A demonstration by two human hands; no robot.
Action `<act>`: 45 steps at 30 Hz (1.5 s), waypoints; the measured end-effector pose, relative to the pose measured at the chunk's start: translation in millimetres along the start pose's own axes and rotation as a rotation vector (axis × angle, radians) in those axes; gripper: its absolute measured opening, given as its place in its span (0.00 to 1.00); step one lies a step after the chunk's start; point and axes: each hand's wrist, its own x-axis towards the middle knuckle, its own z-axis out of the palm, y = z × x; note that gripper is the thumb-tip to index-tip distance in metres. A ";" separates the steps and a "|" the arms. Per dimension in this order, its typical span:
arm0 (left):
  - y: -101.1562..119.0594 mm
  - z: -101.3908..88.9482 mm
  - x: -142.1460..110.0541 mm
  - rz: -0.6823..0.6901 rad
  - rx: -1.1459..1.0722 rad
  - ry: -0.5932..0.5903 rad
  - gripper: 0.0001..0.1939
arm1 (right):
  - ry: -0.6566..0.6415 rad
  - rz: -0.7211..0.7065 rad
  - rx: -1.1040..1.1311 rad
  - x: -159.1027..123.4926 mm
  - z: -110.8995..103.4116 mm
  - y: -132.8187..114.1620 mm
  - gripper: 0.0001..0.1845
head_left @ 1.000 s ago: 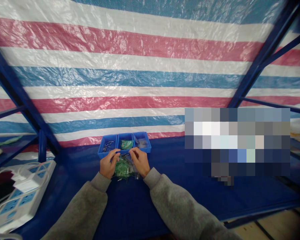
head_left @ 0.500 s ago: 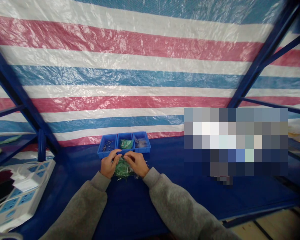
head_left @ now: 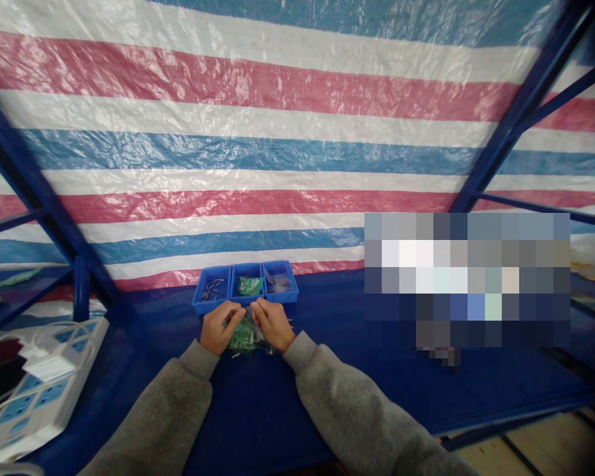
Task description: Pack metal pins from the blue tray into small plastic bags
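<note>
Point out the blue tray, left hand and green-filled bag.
Blue tray (head_left: pixel 205 307), head view, front wall.
Left hand (head_left: pixel 221 328), head view, back of hand.
Green-filled bag (head_left: pixel 241 342), head view, middle below the hands.

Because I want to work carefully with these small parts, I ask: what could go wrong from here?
Small pieces pinched between the left hand and right hand could slip and fall onto the dark blue sheet, where they may be hard to see. Thin ends sticking out of the green bundle might prick the wrists. The open blue tray sits close to the hands, so a knock could perhaps spill its metal pins.
</note>
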 end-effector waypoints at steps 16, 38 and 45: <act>0.7 -1.4 -1.5 -0.023 0.062 0.009 0.15 | -0.038 -0.024 0.001 -1.3 1.5 -0.4 0.18; 0.5 -1.3 0.4 -0.105 -0.024 0.053 0.13 | 0.112 0.044 -0.062 0.5 1.6 5.0 0.27; -6.0 2.5 -1.7 -0.012 0.075 0.168 0.12 | 0.136 0.062 -0.050 0.3 1.6 5.1 0.27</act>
